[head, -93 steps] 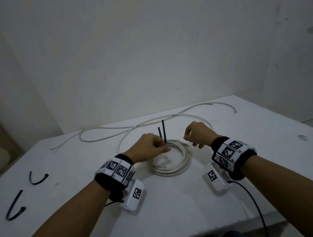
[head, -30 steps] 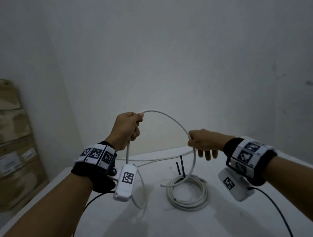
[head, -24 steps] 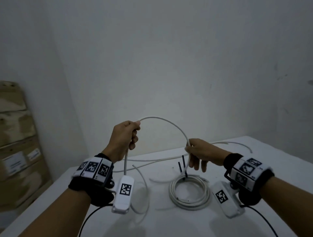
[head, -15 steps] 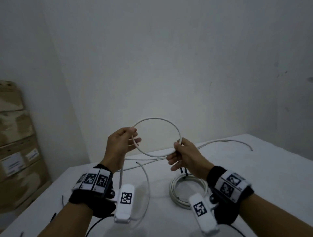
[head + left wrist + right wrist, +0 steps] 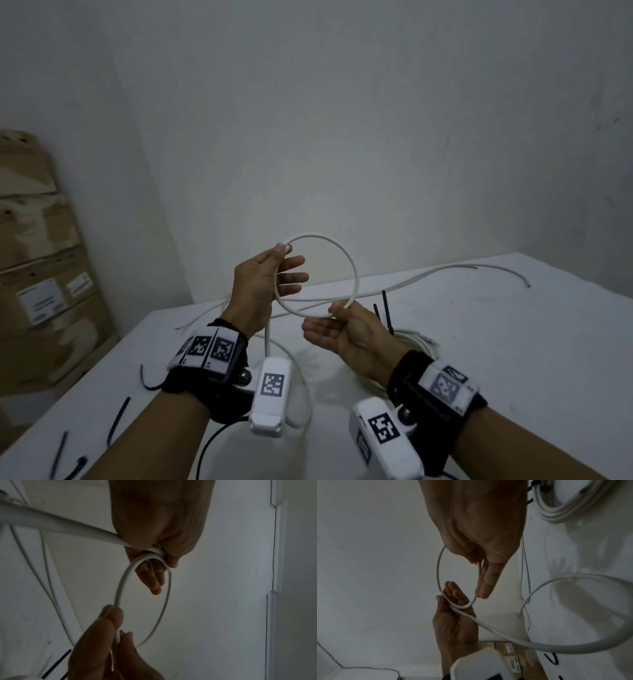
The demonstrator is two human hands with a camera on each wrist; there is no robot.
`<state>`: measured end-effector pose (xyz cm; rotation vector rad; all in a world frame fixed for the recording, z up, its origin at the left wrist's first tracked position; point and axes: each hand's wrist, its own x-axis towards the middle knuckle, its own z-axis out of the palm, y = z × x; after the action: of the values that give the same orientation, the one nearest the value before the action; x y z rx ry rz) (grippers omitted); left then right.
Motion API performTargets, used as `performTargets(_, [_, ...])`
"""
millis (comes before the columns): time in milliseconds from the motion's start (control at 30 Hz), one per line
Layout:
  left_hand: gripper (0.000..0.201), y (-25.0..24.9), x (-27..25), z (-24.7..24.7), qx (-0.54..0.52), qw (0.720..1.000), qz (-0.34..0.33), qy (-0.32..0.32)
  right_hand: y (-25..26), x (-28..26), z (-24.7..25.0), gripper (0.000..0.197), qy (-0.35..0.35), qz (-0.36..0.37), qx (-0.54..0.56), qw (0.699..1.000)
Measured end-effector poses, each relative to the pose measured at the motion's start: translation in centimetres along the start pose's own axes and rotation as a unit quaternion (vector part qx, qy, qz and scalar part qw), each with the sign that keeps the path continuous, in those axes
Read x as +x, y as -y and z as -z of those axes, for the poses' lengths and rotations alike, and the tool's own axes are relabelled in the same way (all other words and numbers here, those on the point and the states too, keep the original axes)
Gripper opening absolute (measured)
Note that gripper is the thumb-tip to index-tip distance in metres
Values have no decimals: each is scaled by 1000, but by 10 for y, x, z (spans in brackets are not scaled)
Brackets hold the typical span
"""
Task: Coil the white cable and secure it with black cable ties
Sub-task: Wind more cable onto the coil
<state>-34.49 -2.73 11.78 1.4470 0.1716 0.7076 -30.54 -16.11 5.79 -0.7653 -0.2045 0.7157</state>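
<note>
Loop of white cable (image 5: 346, 255) stands in the air above the table (image 5: 513, 342): my left hand (image 5: 263, 284) pinches its left side at the thumb, my right hand (image 5: 346, 329) pinches the bottom crossing, so the turn keeps its size while slack trails to the far right.

Stacked cardboard boxes (image 5: 37, 260) — beside the white table (image 5: 513, 342).

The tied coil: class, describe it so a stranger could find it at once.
Start at the white table. Just behind the right hand lies the tied coil, several white turns flat together. Unlike the loop held in the air, it is bound by black ties sticking upward.
</note>
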Motion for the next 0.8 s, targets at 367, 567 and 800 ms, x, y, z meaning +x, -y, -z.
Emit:
performTargets(367, [20, -1, 8, 9, 9, 999, -2, -50, -6, -1, 6, 13, 60, -30, -121, 990])
performTargets(567, [19, -6, 8, 7, -8, 999, 5, -37, 4, -5, -1, 11, 79, -80, -80, 990])
performTargets(800, [20, -4, 4, 6, -22, 999, 11, -25, -12, -5, 2, 21, 18, -14, 58, 998])
